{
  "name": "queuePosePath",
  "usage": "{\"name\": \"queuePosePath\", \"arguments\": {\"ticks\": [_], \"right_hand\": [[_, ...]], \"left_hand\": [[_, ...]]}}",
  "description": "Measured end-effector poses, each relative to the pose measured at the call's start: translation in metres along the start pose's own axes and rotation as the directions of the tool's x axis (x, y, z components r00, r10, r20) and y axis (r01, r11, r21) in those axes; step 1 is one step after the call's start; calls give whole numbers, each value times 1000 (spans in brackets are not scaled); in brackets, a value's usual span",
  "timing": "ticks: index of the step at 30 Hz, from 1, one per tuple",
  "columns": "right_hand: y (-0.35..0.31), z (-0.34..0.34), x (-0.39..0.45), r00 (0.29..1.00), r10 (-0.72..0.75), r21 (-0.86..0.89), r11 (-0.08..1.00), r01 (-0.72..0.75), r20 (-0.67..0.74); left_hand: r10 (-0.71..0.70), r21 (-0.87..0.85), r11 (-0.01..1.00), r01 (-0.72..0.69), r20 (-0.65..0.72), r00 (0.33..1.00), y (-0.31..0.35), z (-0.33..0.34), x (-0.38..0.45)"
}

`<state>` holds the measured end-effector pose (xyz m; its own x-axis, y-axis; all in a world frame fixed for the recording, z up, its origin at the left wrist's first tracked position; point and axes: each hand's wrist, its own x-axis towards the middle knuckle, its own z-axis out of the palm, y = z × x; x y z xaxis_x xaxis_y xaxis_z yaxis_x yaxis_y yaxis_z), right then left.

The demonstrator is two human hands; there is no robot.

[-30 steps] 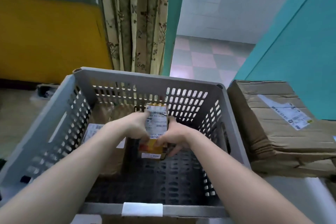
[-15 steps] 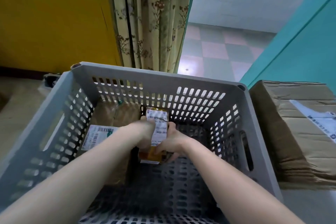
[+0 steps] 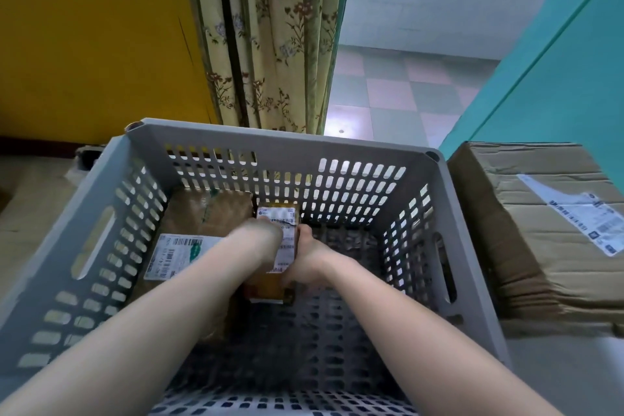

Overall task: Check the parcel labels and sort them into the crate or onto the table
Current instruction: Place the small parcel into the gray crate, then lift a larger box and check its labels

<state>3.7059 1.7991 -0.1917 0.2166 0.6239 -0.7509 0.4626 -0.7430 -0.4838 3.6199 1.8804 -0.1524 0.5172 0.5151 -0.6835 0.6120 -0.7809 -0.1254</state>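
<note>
1. Both hands down inside the grey crate (image 3: 111, 213).
2. Left hand (image 3: 266, 236) & right hand (image 3: 309, 260) each curl a grip round the small yellow parcel (image 3: 270, 284), label up, low over the crate floor.
3. Bigger brown parcel (image 3: 199, 213) lies just left of it.
4. Cardboard box (image 3: 540, 246) sits outside, touching crate's right wall.

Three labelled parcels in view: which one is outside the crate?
The large crumpled cardboard box, right of the grey crate. The flat brown parcel lies inside on the left, and both hands hold the small yellow parcel inside it.
</note>
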Motion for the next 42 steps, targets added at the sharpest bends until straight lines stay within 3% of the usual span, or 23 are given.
{"name": "queuePosePath", "arguments": {"ticks": [5,10,15,18,23,29,33,37,42], "right_hand": [[3,-20,-26,998,-32,40,999,35,-60],[7,-39,-73,944,-188,94,971,220,-272],[18,-59,-149,832,-286,122,915,385,-475],[35,-69,-191,746,-310,78,897,435,-589],[84,-93,-259,577,-315,42,853,521,-754],[157,-123,-310,459,-208,99,822,560,-864],[218,-149,-332,415,-152,131,805,579,-897],[284,-182,-346,428,-129,155,809,566,-894],[367,-224,-353,425,-100,164,825,541,-900]], "left_hand": [[48,-79,995,-61,-165,985,-14,-1,-12],[-45,-308,948,-83,-387,921,-17,-9,-32],[-187,-588,752,-296,-622,760,6,-34,-65],[-216,-663,619,-420,-658,721,33,-51,-85],[-192,-649,518,-557,-723,664,95,-70,-116],[-140,-583,473,-661,-790,597,174,-85,-149],[-129,-527,441,-727,-838,529,241,-99,-163],[-161,-484,429,-763,-872,462,320,-116,-171],[-175,-505,376,-777,-862,475,412,-133,-167]]}}
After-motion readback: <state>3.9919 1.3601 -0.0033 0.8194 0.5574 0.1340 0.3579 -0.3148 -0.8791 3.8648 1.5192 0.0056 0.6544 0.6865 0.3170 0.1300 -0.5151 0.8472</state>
